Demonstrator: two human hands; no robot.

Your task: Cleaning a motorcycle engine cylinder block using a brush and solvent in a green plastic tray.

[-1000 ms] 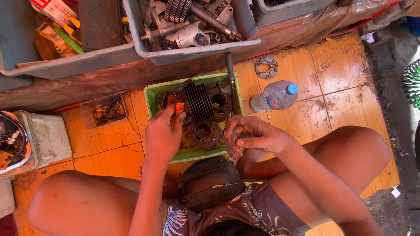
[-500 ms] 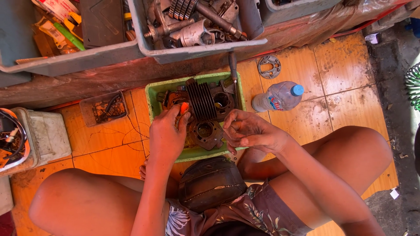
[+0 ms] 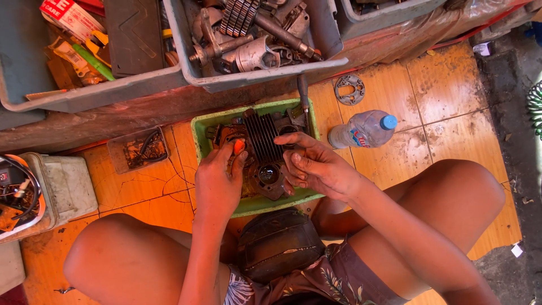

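Your left hand (image 3: 217, 183) sits over the left half of the green tray (image 3: 199, 131), fingers curled together around an orange-tipped tool (image 3: 239, 146); only the orange end shows above your fingertips, so what the rest of it looks like cannot be told. Your right hand (image 3: 316, 166) lies over the right half of the tray, fingers bent and drawn together, fingertips on the top right of the finned engine part (image 3: 261, 135). Whether that hand pinches something small or only presses on the metal cannot be told.

The finned engine part lies inside the green tray, dark and oily, fins running toward the far edge of the tray. Just nearer to you, touching it or very close, is a round-bored metal piece (image 3: 267, 174), between your two hands.

The tray rests on the orange tiled floor (image 3: 446, 85), between your knees. A dark rounded cover (image 3: 279, 243) lies just beside the tray's near edge, against your lap.

Right of the tray: a clear plastic bottle with blue cap (image 3: 364, 129), on its side, near but not touching the tray. Beyond it, a flat round gasket plate (image 3: 349, 89) on the tiles.

At the far edge of the floor: a grey bin of metal parts (image 3: 257, 34), its rim overhanging the tray's far side.

Left of the tray: a small shallow tray of wire bits (image 3: 138, 148).
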